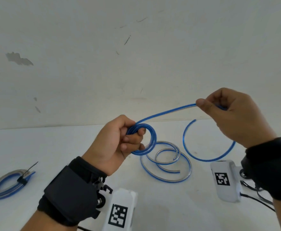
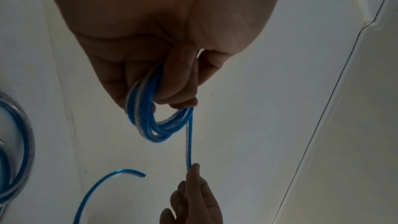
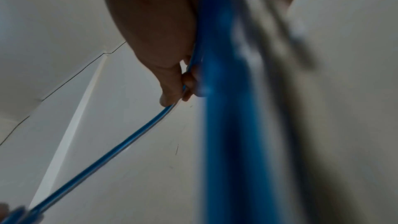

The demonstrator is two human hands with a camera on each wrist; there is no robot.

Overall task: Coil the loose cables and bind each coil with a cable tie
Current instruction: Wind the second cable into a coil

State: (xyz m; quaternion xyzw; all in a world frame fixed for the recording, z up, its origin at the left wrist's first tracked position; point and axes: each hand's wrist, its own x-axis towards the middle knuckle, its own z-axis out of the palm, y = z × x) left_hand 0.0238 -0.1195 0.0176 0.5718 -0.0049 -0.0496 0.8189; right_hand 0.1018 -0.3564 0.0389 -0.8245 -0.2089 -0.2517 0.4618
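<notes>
Holding a small coil (image 1: pixel 143 139) of blue cable above the tabletop (image 1: pixel 36 147), the left hand (image 1: pixel 118 139) has its fingers curled through the loops and its thumb pressed on top of them. The left wrist view shows the same grip from below: several blue and clear turns (image 2: pixel 150 117) hang from the curled fingers (image 2: pixel 178 81).

From the top of the coil 1 straight run of cable (image 1: pixel 166 112) rises to the right and ends in the right hand (image 1: pixel 233 114), which is raised higher and further right than the left. Its thumb and forefinger pinch the cable at the tips, and the other fingers are curled in behind. In the right wrist view the pinch (image 3: pixel 183 88) is plain, with the cable (image 3: pixel 103 156) running down to the lower left; a thick blue blur crosses that picture close to the lens, and what it is cannot be told.

Beyond the right hand the cable drops into a wide open arc (image 1: pixel 203 154) whose free end curls up near the wall (image 1: pixel 136 55); whether the arc touches the tabletop cannot be told.

Below and between the hands, a second loose cable (image 1: pixel 168 164), blue and clear, lies on the tabletop in a flat spiral.

Far to the left lies a finished coil (image 1: pixel 8 184), flat, bound by a black tie (image 1: pixel 24 177) whose tail sticks up.

Both wrists wear black straps (image 1: pixel 73 187) carrying white camera units (image 1: pixel 226 179).
</notes>
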